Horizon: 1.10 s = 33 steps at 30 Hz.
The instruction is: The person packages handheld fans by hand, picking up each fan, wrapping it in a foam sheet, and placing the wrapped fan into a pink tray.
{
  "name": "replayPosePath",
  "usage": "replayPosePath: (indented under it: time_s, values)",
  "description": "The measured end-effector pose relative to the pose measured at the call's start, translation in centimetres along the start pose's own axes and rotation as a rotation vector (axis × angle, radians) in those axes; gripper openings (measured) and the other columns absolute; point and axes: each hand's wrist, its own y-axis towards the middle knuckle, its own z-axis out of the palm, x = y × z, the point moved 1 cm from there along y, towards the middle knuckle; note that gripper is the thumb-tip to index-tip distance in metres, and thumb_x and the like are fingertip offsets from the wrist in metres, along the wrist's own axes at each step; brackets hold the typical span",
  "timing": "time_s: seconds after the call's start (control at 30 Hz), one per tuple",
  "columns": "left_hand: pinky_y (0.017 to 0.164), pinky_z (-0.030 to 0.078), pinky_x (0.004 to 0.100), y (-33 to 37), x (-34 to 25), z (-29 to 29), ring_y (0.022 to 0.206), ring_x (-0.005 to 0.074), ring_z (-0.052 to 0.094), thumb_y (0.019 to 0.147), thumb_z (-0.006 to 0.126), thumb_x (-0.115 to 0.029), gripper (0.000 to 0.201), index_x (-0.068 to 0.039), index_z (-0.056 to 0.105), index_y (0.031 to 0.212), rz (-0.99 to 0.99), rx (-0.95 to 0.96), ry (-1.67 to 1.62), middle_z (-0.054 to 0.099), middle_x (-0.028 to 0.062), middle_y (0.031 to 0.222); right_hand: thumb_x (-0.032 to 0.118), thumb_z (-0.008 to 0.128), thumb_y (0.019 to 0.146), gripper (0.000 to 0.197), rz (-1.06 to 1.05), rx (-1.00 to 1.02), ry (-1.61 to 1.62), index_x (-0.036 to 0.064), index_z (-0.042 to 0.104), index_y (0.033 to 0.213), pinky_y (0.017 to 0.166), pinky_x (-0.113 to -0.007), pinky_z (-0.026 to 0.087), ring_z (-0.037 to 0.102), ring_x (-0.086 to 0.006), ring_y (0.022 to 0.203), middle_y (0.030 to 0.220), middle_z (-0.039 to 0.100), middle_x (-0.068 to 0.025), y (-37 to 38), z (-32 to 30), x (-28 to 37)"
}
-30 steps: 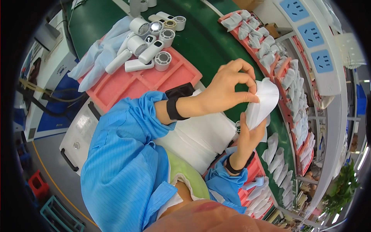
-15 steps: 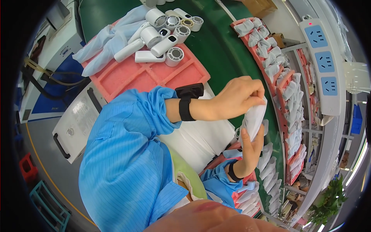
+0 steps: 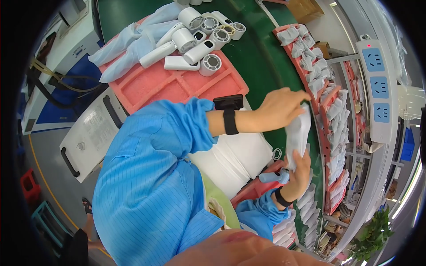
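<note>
Upper left of the frame: I note pale blue, limp fabric sleeves on a pink foam tray divided into compartments, beside a heap of white plastic handheld devices with round grilles. Several compartments nearest the person are bare.

Right of centre, the left hand is bent at the wrist over the upper end of a soft white fabric pouch. Its fingers are drawn nearly together; I cannot tell whether they pinch the fabric. The pouch stands roughly upright in the frame above the green surface. I cannot confirm its contents.

Below, the right hand is closed around the lower end, thumb and fingers on opposite sides. A light blue plastic device lies just left of it.

My assessment: the right hand should support from beneath without crushing, while the left works the upper end by fingertips, drawing the material evenly. A one-sided pull could twist or crease thin fabric; a loose lower grip could let it slip.

Far right, grey-white wrapped bundles line the edge, well clear.
</note>
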Motion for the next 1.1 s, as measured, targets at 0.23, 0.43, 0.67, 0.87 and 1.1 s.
replayPosePath:
  time_s: [0.23, 0.43, 0.67, 0.87, 1.1]
  values:
    - [0.065, 0.053, 0.0456, -9.4, 6.8, 8.7, 0.082, 0.0338, 0.067, 0.064, 0.075, -0.031, 0.034, -0.007, 0.071, 0.088, 0.052, 1.000, 0.482, 0.068, 0.0157, 0.084, 0.024, 0.063, 0.085, 0.041, 0.028, -0.271, -1.361, -0.0048, 0.054, 0.113, 0.070, -0.044, 0.052, 0.064, -0.0338, 0.079, 0.095, 0.064, -0.0198, 12.7, -4.7, -10.4]
    - [0.068, 0.052, 0.0418, -16.8, 14.0, 11.9, 0.079, 0.0318, 0.067, 0.067, 0.077, -0.037, 0.035, -0.007, 0.071, 0.083, 0.213, 0.890, 0.204, 0.069, 0.0129, 0.079, 0.013, 0.070, 0.083, 0.057, -0.479, 0.032, -0.613, 0.0018, 0.048, 0.134, 0.093, -0.036, 0.048, 0.055, -0.0264, 0.118, 0.127, 0.058, -0.0166, 15.5, 12.0, 2.5]
    - [0.067, 0.052, 0.0411, -12.3, 15.1, 7.3, 0.079, 0.0310, 0.067, 0.068, 0.076, -0.035, 0.032, -0.007, 0.071, 0.082, 0.172, 0.859, 0.378, 0.069, 0.0123, 0.078, 0.001, 0.071, 0.063, 0.071, -0.471, 0.411, -0.306, -0.0010, 0.048, 0.130, 0.090, -0.033, 0.048, 0.058, -0.0232, 0.111, 0.122, 0.059, -0.0124, 25.4, 27.4, 1.8]
    - [0.067, 0.052, 0.0405, -11.0, 13.8, 8.3, 0.078, 0.0303, 0.066, 0.070, 0.076, -0.034, 0.030, -0.007, 0.071, 0.082, 0.135, 0.802, 0.493, 0.069, 0.0116, 0.078, 0.008, 0.076, 0.060, 0.058, -0.222, 0.547, -0.128, 0.0002, 0.056, 0.114, 0.083, -0.032, 0.050, 0.063, -0.0224, 0.095, 0.103, 0.065, -0.0105, 26.2, 28.1, 0.3]
    - [0.067, 0.051, 0.0397, -14.5, 11.0, 5.5, 0.077, 0.0294, 0.066, 0.071, 0.076, -0.032, 0.027, -0.007, 0.071, 0.081, 0.095, 0.835, 0.548, 0.069, 0.0109, 0.078, 0.018, 0.079, 0.052, 0.066, -0.650, -0.012, -0.571, 0.0004, 0.052, 0.109, 0.076, -0.032, 0.050, 0.063, -0.0213, 0.088, 0.092, 0.063, -0.0107, 12.5, 16.7, 8.3]
